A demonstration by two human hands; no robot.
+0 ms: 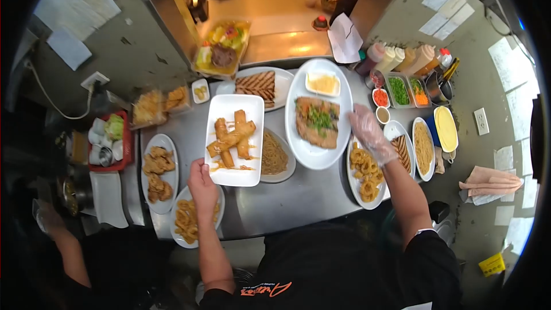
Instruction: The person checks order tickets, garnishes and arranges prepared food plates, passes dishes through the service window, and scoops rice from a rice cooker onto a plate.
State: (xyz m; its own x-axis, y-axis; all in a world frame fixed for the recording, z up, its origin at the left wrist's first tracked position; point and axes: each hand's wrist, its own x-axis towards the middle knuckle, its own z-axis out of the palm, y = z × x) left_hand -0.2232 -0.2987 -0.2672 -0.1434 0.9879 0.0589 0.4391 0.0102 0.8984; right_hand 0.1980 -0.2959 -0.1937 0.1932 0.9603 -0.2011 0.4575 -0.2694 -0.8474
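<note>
My bare left hand point(203, 188) grips the near-left edge of a white rectangular plate point(256, 132). Several fried rolls point(232, 138) lie crossed on it, with streaks of brown sauce. My right hand point(370, 133), in a clear glove, holds the right rim of a white oval plate point(313, 159). That plate carries a browned fillet point(317, 123) topped with chopped greens, plus a small square dish point(323, 84) of something pale yellow. Both plates overlap others beneath them, including a plate of noodles point(273, 155). The fingers under the plates are hidden.
A steel counter point(252, 206) bears fried chicken point(159, 161), curly fries point(185, 218), more rings or fries point(365, 172) and grilled meat point(256, 87). Squeeze bottles point(402, 57) line the back right. A pass-through shelf point(275, 17) lies ahead. Another person's gloved hand point(49, 218) is at left.
</note>
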